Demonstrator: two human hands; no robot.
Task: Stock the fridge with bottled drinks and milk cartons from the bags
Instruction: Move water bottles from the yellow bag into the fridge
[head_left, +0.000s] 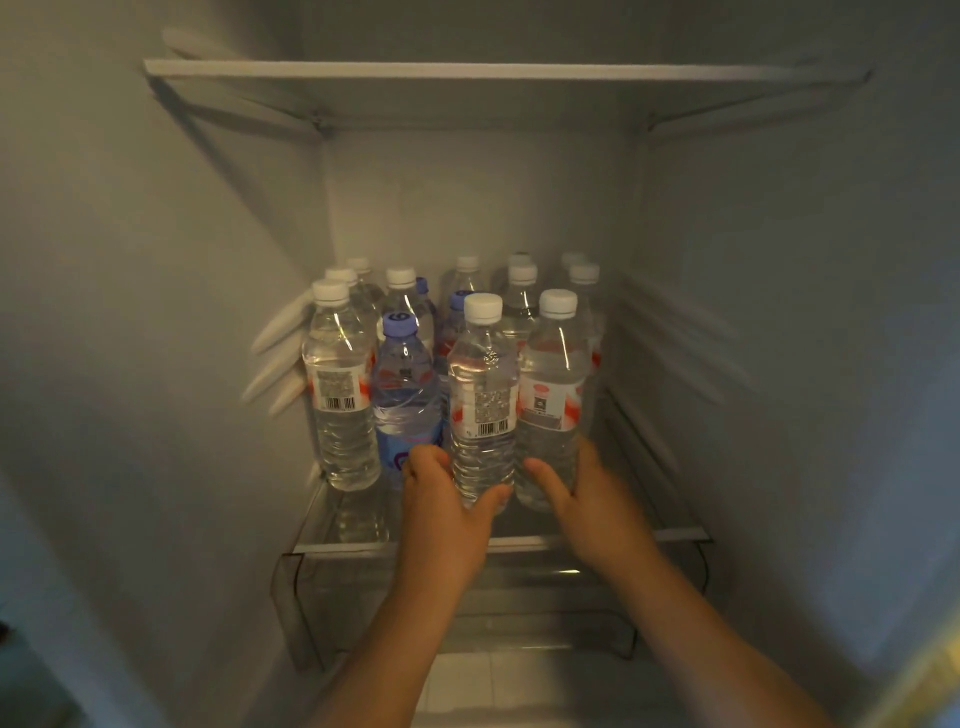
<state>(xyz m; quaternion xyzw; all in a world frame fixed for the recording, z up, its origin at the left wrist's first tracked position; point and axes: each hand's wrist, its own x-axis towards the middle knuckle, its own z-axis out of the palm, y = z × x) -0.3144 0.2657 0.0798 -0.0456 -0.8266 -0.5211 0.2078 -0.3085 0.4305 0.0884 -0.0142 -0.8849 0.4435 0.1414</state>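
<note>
Dim fridge (156, 260) fills my head view, its glass shelf (675, 534) crowded with upright bottles (340, 395). My left hand (447, 499) curls round the base of one front bottle (483, 400). My right hand (587, 499) wraps its neighbour (553, 395), both upright at the shelf's front.

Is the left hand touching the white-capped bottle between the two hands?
Touching. Head view shows the left hand curled round the base of the white-capped bottle, thumb across its front.

Left hand (444, 501), right hand (589, 499) — both bare; forearms bare up to frame edge.
</note>
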